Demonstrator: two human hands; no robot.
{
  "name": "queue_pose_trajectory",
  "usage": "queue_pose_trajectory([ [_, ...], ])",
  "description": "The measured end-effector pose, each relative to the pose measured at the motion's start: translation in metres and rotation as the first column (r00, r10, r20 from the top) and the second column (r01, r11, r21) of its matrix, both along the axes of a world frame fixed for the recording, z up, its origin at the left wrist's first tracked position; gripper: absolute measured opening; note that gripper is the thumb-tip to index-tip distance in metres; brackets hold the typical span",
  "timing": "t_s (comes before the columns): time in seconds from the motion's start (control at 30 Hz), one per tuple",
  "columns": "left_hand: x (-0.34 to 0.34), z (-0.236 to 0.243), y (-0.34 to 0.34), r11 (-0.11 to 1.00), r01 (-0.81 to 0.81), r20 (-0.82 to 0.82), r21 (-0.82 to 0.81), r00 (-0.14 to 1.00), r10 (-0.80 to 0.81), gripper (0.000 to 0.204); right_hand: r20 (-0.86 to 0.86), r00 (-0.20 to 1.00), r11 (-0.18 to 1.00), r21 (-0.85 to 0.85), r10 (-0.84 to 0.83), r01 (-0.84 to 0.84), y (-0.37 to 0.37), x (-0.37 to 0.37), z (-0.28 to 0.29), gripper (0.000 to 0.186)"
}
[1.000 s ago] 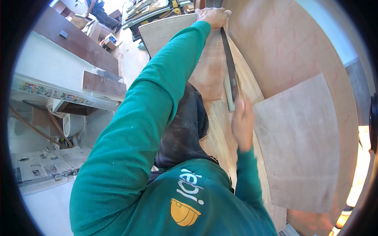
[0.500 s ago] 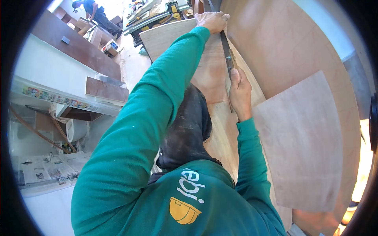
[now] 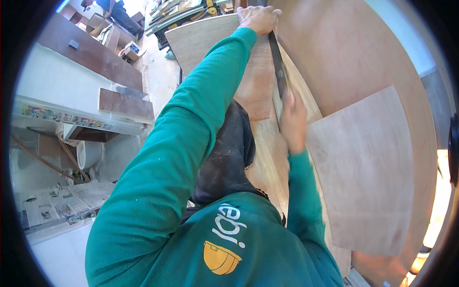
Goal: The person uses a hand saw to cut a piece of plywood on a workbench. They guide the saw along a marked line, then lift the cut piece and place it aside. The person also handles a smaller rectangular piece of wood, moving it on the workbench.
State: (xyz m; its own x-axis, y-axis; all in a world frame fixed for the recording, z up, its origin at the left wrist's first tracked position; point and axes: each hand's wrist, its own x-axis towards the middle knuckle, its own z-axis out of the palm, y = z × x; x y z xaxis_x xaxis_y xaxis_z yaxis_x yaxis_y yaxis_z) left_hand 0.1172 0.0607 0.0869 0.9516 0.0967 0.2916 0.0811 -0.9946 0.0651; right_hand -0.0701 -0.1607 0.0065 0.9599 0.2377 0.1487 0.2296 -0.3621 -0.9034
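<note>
Nearest, the blurred right hand (image 3: 293, 119) is at a long dark strip (image 3: 277, 57) along the right edge of the wooden panel (image 3: 258, 88); I cannot tell whether it grips. Work on this edge seems under way; how much is done or left does not show. Farther, the left hand (image 3: 258, 20) lies over the panel's far corner, its hold hidden. Beyond is 1 cluttered workbench (image 3: 162, 26).

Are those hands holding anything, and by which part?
The right hand seems to grip a long dark tool toward its near end, though blurred. The left hand covers the wooden panel's far corner; hold unclear.
</note>
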Motion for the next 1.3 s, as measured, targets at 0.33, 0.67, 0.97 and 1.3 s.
queue_pose_trajectory([
  [0.33, 0.019, -0.025, 0.021, 0.998, 0.039, 0.159, 0.041, 0.986, -0.045, 0.028, -0.064, 0.998, 0.992, -0.127, -0.007, -0.001, -0.093, -0.132, -0.016, 0.046],
  [0.67, 0.016, -0.004, 0.003, 0.999, -0.026, 0.038, -0.034, 0.999, 0.027, 0.038, 0.065, 0.997, 0.997, 0.072, -0.041, 0.037, 0.016, 0.023, 0.008, 0.045],
  [0.97, 0.02, -0.023, 0.029, 1.0, 0.001, 0.159, -0.03, 0.987, 0.004, 0.035, -0.074, 0.996, 0.99, -0.138, -0.047, 0.037, -0.095, -0.135, -0.027, 0.049],
  [1.3, 0.01, -0.004, 0.004, 1.0, 0.017, 0.088, 0.006, 0.996, -0.018, 0.037, 0.099, 0.994, 0.996, 0.085, -0.037, 0.029, 0.012, 0.025, -0.001, 0.045],
])
